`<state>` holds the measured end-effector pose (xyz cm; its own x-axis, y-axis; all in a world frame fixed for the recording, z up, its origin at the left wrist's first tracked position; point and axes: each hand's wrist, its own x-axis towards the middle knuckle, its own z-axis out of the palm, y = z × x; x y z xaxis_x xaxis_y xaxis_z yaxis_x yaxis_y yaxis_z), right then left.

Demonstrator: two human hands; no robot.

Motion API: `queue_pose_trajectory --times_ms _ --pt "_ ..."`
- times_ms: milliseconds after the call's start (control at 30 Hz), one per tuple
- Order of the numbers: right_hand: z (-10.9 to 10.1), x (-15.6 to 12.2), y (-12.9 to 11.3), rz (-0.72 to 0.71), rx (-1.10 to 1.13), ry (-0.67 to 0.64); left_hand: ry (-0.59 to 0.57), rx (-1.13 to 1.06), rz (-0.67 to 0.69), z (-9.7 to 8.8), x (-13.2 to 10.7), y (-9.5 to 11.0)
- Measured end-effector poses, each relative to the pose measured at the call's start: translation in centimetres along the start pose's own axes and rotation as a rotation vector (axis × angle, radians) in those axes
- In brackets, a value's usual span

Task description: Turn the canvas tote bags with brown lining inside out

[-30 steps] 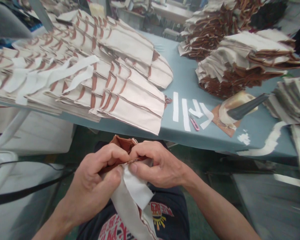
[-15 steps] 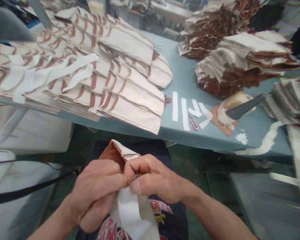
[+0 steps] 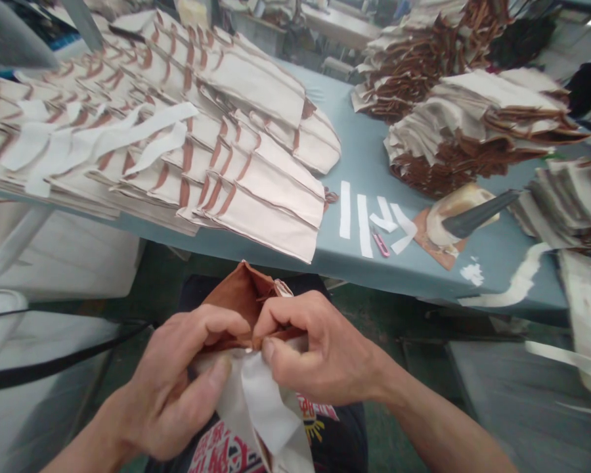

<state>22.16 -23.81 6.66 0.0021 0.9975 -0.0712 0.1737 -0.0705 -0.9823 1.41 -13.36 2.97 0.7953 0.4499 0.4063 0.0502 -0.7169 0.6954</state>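
Observation:
Over my lap I have a sewn piece (image 3: 229, 295), cream outside with a brown lining, its open edge facing up. My left hand (image 3: 182, 374) grips that edge, fingertips on the brown side and thumb on the cream side. Close beside it, my right hand (image 3: 310, 348) pinches the edge between thumb and bent forefinger. A white strip (image 3: 266, 394) hangs from the edge between both hands, over the cream side. What lies under the right fingertips is hidden.
On the blue-grey table (image 3: 256, 249) ahead lie rows of cream-and-brown pieces (image 3: 270, 217). Short white strips (image 3: 345, 210), a pink cutter (image 3: 381, 243) and a glue-stained pot (image 3: 438, 220) with a dark handle are right of them. Stacked pieces (image 3: 473, 125) stand at the back right.
My left fingers have loosened from a tight fist, with the thumb now apart and lower. The piece's edge is spread wider, showing more brown lining. My right hand still pinches it.

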Motion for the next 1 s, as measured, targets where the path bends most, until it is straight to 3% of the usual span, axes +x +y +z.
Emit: queue_pose_trajectory --times_ms 100,200,300,433,533,733,867,1000 --pt "0.0 -0.4 0.2 -0.284 -0.285 0.14 -0.108 -0.029 0.052 -1.0 0.7 -0.2" --pt "0.1 -0.6 0.5 -0.436 -0.445 0.228 -0.186 0.017 0.119 -1.3 1.7 -0.6" --pt "0.1 -0.8 0.9 -0.477 -0.468 0.256 -0.174 0.154 0.287 -0.9 2.5 -0.8" --pt "0.2 -1.0 1.7 -0.358 -0.349 0.242 -0.133 0.291 0.427 -0.4 2.9 -0.9" --pt "0.3 -1.0 2.5 -0.279 -0.238 0.2 -0.152 0.244 0.374 -0.4 2.4 -1.2" --pt "-0.4 -1.0 3.1 -0.534 -0.379 0.19 -0.343 -0.1 0.127 -1.3 2.0 -0.8" --pt "-1.1 -1.2 2.4 -0.583 -0.467 0.135 -0.403 -0.164 0.048 -2.1 4.1 0.1" --pt "-1.6 -1.7 1.2 -0.59 -0.566 0.103 -0.565 -0.222 -0.038 -3.0 6.7 0.6"
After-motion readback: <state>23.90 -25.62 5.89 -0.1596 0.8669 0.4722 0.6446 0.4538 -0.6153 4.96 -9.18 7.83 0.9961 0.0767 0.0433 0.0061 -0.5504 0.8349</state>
